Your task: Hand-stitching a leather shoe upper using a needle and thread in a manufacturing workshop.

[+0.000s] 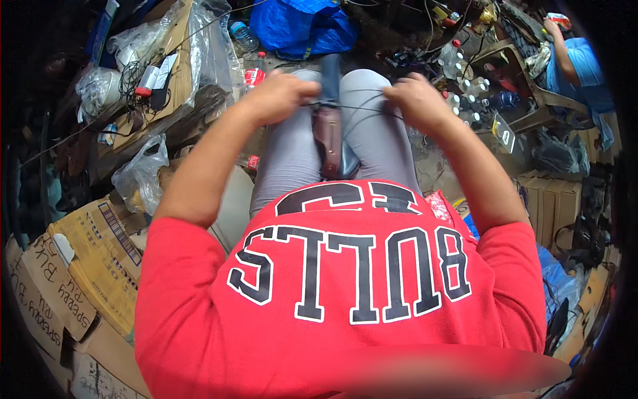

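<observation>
Upright between my grey-trousered knees is a brown leather shoe [327,143], with a dark blue piece [331,80] at its far end. A dark thread [364,108] crosses over the shoe, its strands stretched between my two hands. On the left, my left hand [286,98] is closed on the thread beside the shoe, slightly blurred. My right hand [420,103] is closed on the thread's other side, out beyond the right knee. The exact finger grip on both sides is partly hidden.
Flattened cardboard boxes [100,263] lie at the left, near a clear plastic bag [141,174]. A blue plastic bag [302,30] is ahead. Plastic bottles [458,70] crowd a wooden-edged frame on the right. Another person in a blue shirt [579,70] is at far right.
</observation>
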